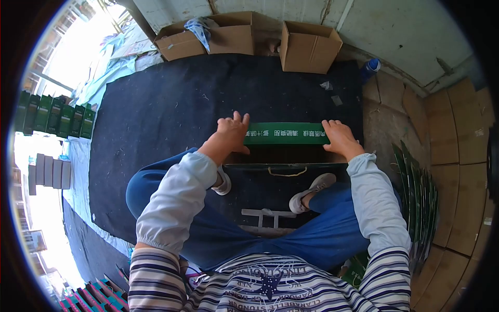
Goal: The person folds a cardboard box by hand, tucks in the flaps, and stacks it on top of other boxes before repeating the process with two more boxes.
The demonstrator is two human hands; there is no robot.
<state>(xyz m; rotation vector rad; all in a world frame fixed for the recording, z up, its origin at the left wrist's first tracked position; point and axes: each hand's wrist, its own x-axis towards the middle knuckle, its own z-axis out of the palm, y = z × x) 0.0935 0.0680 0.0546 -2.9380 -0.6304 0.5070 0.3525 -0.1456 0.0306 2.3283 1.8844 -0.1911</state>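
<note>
A green box with white printed characters lies crosswise between my two hands, on the dark cloth in front of my feet. Its near part is an open, brown interior, and a yellowish cord handle hangs on the edge nearest me. My left hand grips the box's left end, thumb toward me and fingers over the far side. At the right end, my right hand holds the corner with its fingers on the green panel.
Open cardboard boxes stand along the far wall. Green boxes line up at the left. Flat green pieces lean at the right beside stacked cartons. A blue object sits at the back right.
</note>
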